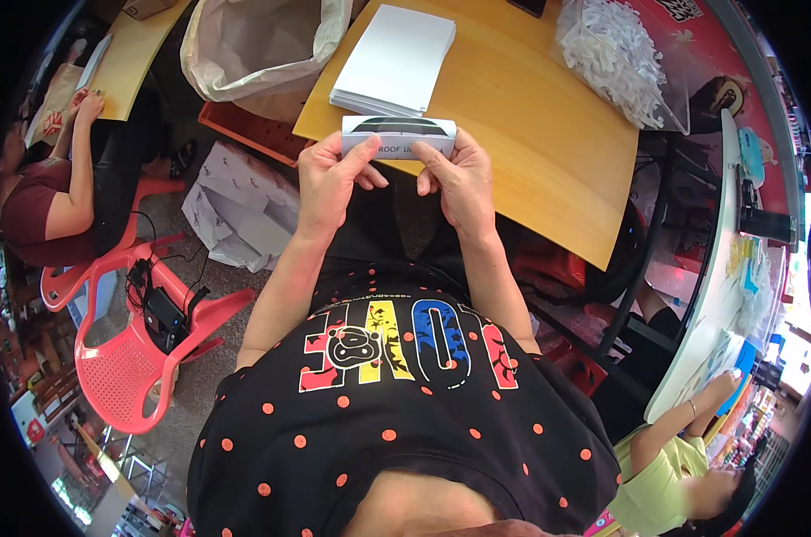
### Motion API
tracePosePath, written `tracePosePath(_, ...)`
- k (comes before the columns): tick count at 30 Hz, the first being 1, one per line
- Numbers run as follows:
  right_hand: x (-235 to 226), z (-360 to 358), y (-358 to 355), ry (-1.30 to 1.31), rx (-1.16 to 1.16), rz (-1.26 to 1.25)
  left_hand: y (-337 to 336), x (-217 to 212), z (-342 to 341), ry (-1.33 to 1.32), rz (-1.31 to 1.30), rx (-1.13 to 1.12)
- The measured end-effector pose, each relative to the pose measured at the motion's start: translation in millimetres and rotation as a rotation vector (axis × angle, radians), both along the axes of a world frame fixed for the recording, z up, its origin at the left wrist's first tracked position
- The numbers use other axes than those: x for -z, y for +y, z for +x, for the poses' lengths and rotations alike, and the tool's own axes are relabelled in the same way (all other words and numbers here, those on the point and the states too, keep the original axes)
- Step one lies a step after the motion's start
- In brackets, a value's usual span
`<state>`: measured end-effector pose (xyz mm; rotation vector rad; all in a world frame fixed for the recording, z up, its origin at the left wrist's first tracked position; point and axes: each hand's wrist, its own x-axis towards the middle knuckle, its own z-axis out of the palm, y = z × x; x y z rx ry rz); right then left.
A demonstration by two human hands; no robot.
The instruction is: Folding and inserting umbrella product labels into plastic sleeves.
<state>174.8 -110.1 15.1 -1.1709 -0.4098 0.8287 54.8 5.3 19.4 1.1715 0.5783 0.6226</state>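
A small white printed carton [398, 137] was held just off the desk's [548, 152] near edge, pinched at each end by the left hand [329, 179] and right hand [459, 179]. Looked like the folding step, tbh; flaps probably needed tucking next. A stack of flat white blanks [396, 58] sat right behind it.

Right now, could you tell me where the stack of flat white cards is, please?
In the head view, the stack of white cards lies on the wooden table, left of centre, just beyond the small box held in both hands.
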Motion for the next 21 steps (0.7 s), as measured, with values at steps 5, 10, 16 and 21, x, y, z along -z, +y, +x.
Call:
tracePosePath(5,-2,1,-2,0.026,0.002,0.016,8,3,-5,-0.022,-0.222,0.085)
tracePosePath(10,2,9,-9,0.121,-0.025,0.047,18,3,-14,-0.003,-0.396,0.155)
tracePosePath(16,-1,9,-14,0.048,-0.052,-0.045,24,12,-22,0.102,-0.161,0.035)
tracePosePath(21,9,23,-22,-0.122,-0.038,-0.170,28,8,-32,0.077,-0.048,0.102)
